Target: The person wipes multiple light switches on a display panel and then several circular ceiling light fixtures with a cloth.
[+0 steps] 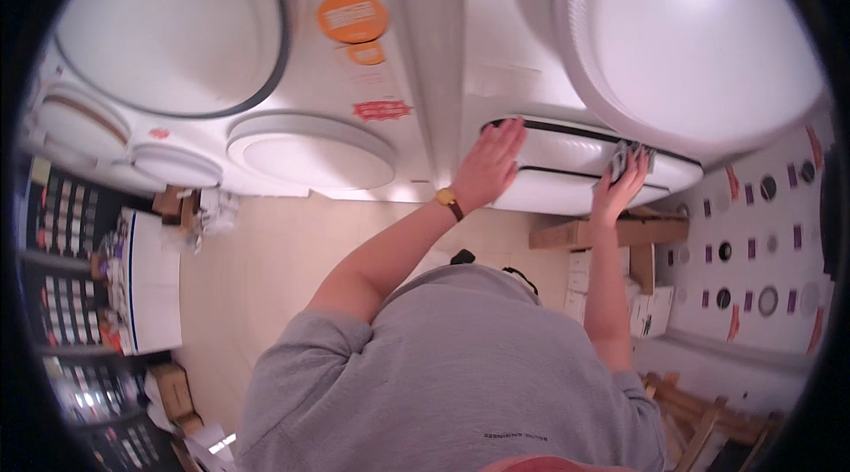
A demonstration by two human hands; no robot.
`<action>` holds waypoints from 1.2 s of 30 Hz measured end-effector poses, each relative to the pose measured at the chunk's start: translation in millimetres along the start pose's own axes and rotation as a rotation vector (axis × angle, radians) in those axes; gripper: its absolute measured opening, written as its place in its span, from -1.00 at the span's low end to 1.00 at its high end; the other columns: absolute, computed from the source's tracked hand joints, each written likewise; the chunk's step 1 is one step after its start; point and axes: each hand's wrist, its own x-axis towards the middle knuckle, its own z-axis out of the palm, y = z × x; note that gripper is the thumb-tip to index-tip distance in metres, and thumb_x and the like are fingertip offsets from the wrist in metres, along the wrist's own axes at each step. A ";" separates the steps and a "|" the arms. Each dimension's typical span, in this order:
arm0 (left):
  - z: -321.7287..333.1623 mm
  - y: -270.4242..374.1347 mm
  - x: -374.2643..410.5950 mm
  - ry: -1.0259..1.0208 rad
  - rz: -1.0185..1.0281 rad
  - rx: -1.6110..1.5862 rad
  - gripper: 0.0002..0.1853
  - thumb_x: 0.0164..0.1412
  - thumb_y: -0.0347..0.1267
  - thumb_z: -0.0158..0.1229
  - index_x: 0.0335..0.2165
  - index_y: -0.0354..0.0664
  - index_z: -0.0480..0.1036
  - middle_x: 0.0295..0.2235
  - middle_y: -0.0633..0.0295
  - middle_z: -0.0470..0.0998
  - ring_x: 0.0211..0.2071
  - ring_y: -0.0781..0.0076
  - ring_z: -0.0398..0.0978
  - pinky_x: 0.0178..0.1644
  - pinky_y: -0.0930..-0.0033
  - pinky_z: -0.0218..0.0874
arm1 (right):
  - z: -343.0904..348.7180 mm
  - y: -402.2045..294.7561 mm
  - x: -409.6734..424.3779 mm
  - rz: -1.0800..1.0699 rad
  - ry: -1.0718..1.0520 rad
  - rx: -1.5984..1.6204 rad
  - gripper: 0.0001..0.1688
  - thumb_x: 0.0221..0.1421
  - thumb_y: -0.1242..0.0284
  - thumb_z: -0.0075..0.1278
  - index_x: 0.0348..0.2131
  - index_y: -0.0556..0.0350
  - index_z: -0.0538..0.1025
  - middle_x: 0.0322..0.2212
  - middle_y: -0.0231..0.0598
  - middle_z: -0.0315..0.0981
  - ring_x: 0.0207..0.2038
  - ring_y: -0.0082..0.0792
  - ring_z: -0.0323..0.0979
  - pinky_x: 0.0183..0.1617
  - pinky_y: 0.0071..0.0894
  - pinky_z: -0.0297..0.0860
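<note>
A white rectangular ceiling-type lamp (564, 148) with black trim lines is mounted on the white display panel before me. My left hand (493, 163), a watch on its wrist, lies flat against the lamp's left end with nothing in it. Over on the lamp's right part, my right hand (621, 190) presses a crumpled grey cloth (619, 160) to the surface. The fingers cover part of the cloth. Just above this lamp is a large round white lamp (697, 40) with a ribbed rim.
Round lamps (312, 153) and an orange sticker (352, 17) are on the panel to the left. Below the rectangular lamp, a long cardboard box (597, 233) rests above white boxes (578, 283). A white counter (156, 286) stands left; wooden furniture (697, 412) is at lower right.
</note>
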 end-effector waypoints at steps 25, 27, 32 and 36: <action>-137.1 -58.8 -181.3 0.737 -1.055 -1.282 -0.40 0.34 -0.48 -0.03 0.29 -0.08 0.06 0.14 0.15 0.32 0.09 0.38 0.35 0.16 0.35 0.24 | 95.8 -337.6 -68.5 0.118 -1.340 1.168 -0.23 0.03 0.55 0.12 0.21 0.17 0.19 0.14 0.04 0.23 0.19 -0.10 0.26 0.24 -0.24 0.23; -160.4 -73.7 -203.3 0.797 -1.189 -1.156 -0.46 0.28 -0.50 0.02 0.22 -0.14 0.20 0.04 0.16 0.41 0.01 0.41 0.41 0.06 0.37 0.32 | 100.6 -355.1 -71.4 -0.033 -1.348 1.187 -0.26 0.07 0.52 0.10 0.22 0.13 0.22 0.19 0.04 0.19 0.24 -0.07 0.21 0.28 -0.22 0.20; -222.4 -165.7 -267.3 0.891 -1.163 -0.538 -0.42 0.14 -0.55 0.06 0.17 -0.24 0.27 0.01 0.06 0.45 0.04 0.29 0.41 0.13 0.34 0.24 | 128.3 -374.5 -75.2 -0.477 -1.101 0.749 -0.23 0.09 0.49 0.03 0.27 0.02 0.19 0.32 -0.11 -0.02 0.35 0.02 -0.02 0.37 0.00 0.04; -280.6 -226.0 -262.3 0.835 -0.984 -0.206 -0.38 0.06 -0.59 0.08 0.16 -0.31 0.26 0.04 -0.08 0.44 0.06 0.12 0.41 0.17 0.28 0.19 | 139.0 -395.5 -78.7 -0.510 -0.946 0.509 -0.06 -0.01 0.51 0.06 0.33 -0.05 0.09 0.37 -0.14 -0.19 0.40 0.00 -0.19 0.39 0.17 -0.09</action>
